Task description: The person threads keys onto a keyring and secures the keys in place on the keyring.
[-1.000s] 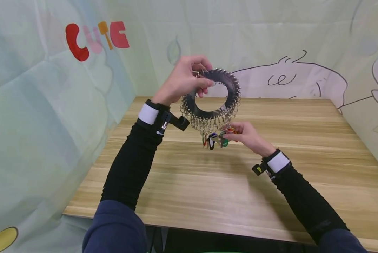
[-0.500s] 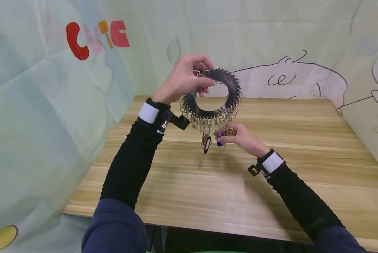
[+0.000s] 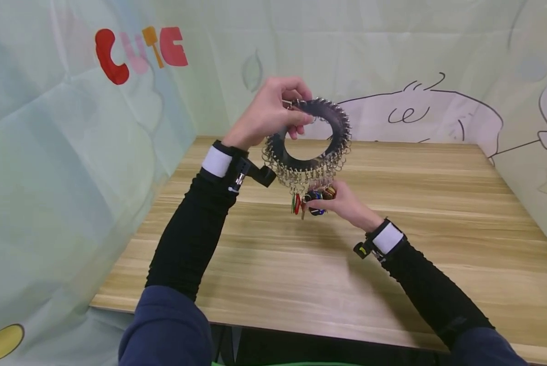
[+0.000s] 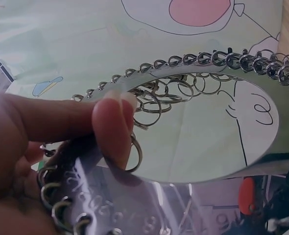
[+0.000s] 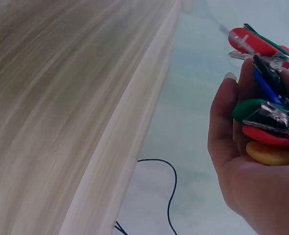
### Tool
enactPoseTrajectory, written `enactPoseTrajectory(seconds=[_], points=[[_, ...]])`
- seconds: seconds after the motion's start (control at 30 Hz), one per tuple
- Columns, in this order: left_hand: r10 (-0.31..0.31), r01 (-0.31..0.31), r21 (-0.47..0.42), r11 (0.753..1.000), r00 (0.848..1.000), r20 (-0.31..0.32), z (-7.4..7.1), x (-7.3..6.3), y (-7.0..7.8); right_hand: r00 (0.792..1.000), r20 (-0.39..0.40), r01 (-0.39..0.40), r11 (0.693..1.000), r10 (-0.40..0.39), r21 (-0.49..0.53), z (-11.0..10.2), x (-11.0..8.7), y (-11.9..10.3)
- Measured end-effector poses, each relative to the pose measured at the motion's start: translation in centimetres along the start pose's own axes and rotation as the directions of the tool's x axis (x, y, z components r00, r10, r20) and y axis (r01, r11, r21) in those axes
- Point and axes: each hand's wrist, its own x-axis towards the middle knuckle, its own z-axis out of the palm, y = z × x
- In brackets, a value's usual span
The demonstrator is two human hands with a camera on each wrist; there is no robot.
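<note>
In the head view, my left hand (image 3: 273, 109) pinches the upper left of a large, dark, flat key ring (image 3: 336, 127), holding it upright over the table. Small metal loops and clasps line its outer edge. From the bottom hang several keys with coloured tags. My right hand (image 3: 346, 203) grips a bunch of these; a red tag (image 3: 297, 204) hangs just left of its fingers. In the right wrist view, curled fingers surround a green tag (image 5: 247, 110) and an orange tag (image 5: 272, 153), among others. The left wrist view shows the thumb against the ring's glossy face (image 4: 198, 200).
A wood-grain table (image 3: 264, 274) lies below both hands. Behind and to the left hangs a printed fabric backdrop (image 3: 131, 152) with cartoon drawings. Past the table edge, a thin black cable (image 5: 174, 191) shows in the right wrist view.
My right hand has moved slightly left along the hanging tags and gathered more of them into its grip. The left hand keeps the ring almost still.
</note>
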Motion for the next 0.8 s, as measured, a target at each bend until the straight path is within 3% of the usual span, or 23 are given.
enactPoseTrajectory(seconds=[0.2,0.37,0.6,0.8], points=[[-0.008,0.008,0.001,1.0,1.0,-0.008,0.0,0.0,0.1,1.0,0.02,0.008,0.999,-0.009,0.034,-0.6,-0.3,-0.2],[-0.004,0.004,0.001,1.0,1.0,-0.007,0.1,-0.1,0.2,0.999,-0.001,-0.033,0.999,0.033,0.017,-0.6,0.0,-0.2],[0.002,-0.002,-0.011,1.0,1.0,-0.012,0.3,0.0,0.1,0.999,0.0,0.044,0.996,-0.044,0.075,0.6,0.7,-0.4],[-0.001,0.001,-0.002,1.0,1.0,-0.011,0.3,-0.1,0.1,0.999,-0.015,0.034,0.998,-0.033,0.053,0.7,0.7,-0.4]])
